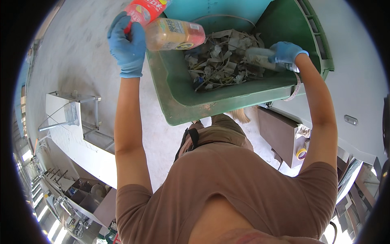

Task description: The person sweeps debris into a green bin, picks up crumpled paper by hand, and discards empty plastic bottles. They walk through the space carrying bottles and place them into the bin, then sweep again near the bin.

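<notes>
From my remote seat I see the blue-gloved left hand [128, 44] with its fingers curled tight round the end of a red bottle [148, 10]; a yellowish bottle [174, 34] sits just beside it, across the bin's left edge in view, and I cannot tell whether those fingers hold it too; the right hand [286, 53] grasps a clear bottle [256, 57], blurred, over the scraps [227, 59] in the green bin [191, 114]; I would firm the left grip so neither bottle slips, hold the right wrist clear of the rim, and avoid knocking bottles together.
</notes>
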